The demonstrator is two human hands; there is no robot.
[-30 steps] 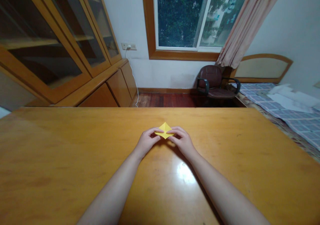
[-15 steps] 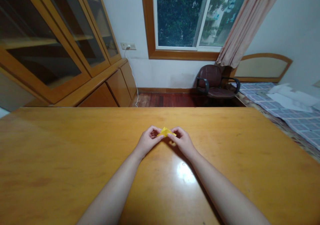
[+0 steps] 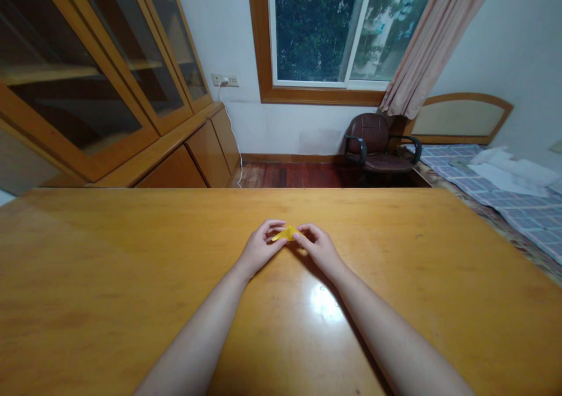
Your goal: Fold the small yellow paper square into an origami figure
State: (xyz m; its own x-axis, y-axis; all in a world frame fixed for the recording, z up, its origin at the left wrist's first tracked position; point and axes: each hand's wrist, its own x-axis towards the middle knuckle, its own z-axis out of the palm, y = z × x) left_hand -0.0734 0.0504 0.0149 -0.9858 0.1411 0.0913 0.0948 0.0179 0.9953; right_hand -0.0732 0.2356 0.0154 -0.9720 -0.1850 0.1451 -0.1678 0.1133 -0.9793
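I lose the left forearm (image 3: 197, 331) and right forearm (image 3: 395, 331) at the near edge. The right hand (image 3: 319, 245) hides the right end of the yellow paper (image 3: 288, 233), whose creases are too small for me to read. The table (image 3: 132, 279) covers the base of the chair (image 3: 371, 135). The window (image 3: 314, 33) and curtain (image 3: 432, 50) run off the top. I can't be certain what the blurred white heap (image 3: 513, 170) at far right is.
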